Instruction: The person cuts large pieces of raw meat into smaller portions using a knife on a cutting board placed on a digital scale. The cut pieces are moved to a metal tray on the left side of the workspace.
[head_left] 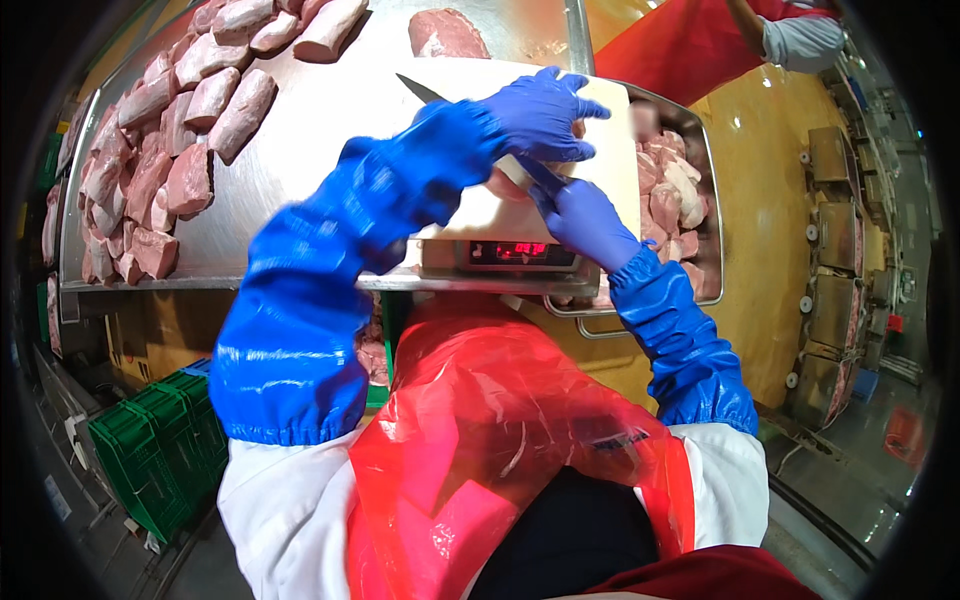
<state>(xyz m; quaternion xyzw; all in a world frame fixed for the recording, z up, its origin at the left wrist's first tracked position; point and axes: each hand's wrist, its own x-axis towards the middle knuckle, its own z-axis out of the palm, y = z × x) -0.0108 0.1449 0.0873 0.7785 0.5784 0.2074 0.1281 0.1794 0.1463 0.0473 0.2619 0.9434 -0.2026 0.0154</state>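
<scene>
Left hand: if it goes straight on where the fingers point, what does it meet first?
Likely the meat pieces in the metal tray, just past the right edge of the white board. How high the left hand sits is unclear; it may pass above.

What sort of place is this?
Probably a meat-cutting room: raw meat lies heaped on a metal table, smaller pieces lie in a tray, and the gloved right hand holds a knife.
</scene>
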